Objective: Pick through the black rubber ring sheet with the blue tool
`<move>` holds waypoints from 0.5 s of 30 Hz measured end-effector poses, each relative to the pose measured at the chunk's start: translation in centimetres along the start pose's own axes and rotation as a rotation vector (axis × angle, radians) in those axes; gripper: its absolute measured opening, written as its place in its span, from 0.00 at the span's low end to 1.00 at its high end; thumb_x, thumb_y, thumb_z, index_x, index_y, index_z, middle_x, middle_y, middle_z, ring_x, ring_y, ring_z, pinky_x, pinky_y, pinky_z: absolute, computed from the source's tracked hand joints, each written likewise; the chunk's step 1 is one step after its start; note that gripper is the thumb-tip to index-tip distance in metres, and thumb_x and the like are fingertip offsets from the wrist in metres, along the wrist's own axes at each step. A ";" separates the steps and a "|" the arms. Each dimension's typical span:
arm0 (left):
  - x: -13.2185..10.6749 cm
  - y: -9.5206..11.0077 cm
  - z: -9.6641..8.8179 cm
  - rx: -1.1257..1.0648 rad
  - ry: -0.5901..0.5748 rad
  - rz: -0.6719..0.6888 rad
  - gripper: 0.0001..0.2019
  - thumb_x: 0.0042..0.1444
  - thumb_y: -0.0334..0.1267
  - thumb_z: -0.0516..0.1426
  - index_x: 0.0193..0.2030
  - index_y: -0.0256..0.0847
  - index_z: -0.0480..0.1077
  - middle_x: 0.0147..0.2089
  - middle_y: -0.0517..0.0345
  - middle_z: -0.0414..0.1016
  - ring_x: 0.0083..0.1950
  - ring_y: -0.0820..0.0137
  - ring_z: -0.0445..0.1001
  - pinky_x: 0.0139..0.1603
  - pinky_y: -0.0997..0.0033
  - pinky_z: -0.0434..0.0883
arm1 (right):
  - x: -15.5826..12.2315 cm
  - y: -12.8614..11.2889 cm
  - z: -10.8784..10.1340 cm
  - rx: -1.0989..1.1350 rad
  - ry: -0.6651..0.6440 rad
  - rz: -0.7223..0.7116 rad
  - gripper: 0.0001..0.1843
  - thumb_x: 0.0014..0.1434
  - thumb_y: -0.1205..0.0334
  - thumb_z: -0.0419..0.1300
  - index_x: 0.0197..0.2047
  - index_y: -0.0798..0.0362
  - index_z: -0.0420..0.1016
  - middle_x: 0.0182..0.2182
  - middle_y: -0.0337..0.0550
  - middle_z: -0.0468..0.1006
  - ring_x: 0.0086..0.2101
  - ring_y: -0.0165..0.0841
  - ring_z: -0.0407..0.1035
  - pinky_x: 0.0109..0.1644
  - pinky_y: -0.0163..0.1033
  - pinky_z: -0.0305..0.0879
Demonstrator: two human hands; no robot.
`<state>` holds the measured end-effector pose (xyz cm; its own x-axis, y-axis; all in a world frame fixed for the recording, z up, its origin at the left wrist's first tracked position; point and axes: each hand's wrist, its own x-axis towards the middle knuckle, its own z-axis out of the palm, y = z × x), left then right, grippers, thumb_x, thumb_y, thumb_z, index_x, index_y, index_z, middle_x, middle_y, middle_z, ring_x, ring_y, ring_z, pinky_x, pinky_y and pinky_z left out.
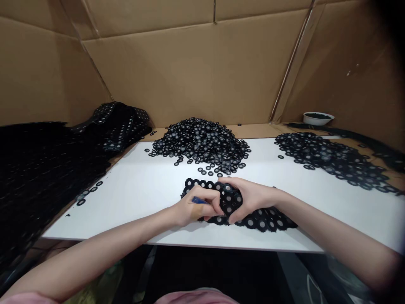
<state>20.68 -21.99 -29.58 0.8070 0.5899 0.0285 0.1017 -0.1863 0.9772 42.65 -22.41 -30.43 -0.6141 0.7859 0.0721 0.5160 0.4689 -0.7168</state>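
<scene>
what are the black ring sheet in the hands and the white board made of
The black perforated ring sheet looks like matte rubber or foam, bunching softly between the left hand and right hand. The white board looks like smooth laminate, from its even sheen.

Black rings (202,141) with grey centres, and a black sheet (262,219) dotted with grey, lie on the white counter (95,219) before brown cardboard (190,71); a blue tool (198,200) shows in the left hand (196,207).

The left hand (198,207) and right hand (249,198) are pinching a linked strip of black rings (262,221) on a white board (126,211), while a heap of loose rings (201,141) is sitting far, another spread of rings (329,160) is lying right, and punched black sheets (47,181) are piling left.
</scene>
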 end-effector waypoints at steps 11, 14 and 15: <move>0.3 0.3 0.1 0.025 -0.038 -0.046 0.05 0.47 0.30 0.56 0.24 0.33 0.72 0.17 0.63 0.62 0.21 0.77 0.60 0.23 0.79 0.57 | 0.0 0.2 0.1 -0.005 -0.007 0.010 0.48 0.35 0.51 0.73 0.59 0.54 0.62 0.53 0.49 0.68 0.52 0.45 0.64 0.56 0.44 0.63; 0.4 0.3 0.4 -0.006 -0.071 -0.053 0.05 0.47 0.31 0.56 0.25 0.32 0.72 0.17 0.62 0.62 0.21 0.77 0.60 0.23 0.78 0.57 | 0.0 0.1 0.1 -0.002 -0.010 0.036 0.50 0.34 0.52 0.73 0.60 0.54 0.62 0.54 0.50 0.68 0.52 0.46 0.64 0.56 0.45 0.62; 0.4 0.3 0.4 -0.016 -0.087 -0.055 0.05 0.47 0.31 0.56 0.26 0.32 0.73 0.17 0.62 0.62 0.21 0.76 0.60 0.23 0.78 0.57 | 0.0 0.0 0.1 0.002 -0.013 0.037 0.50 0.34 0.52 0.73 0.59 0.54 0.62 0.53 0.49 0.68 0.51 0.46 0.65 0.56 0.45 0.63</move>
<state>21.27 -22.16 -29.34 0.8482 0.5279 -0.0432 0.1385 -0.1424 0.9801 42.61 -22.48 -30.51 -0.6020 0.7977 0.0364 0.5374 0.4384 -0.7204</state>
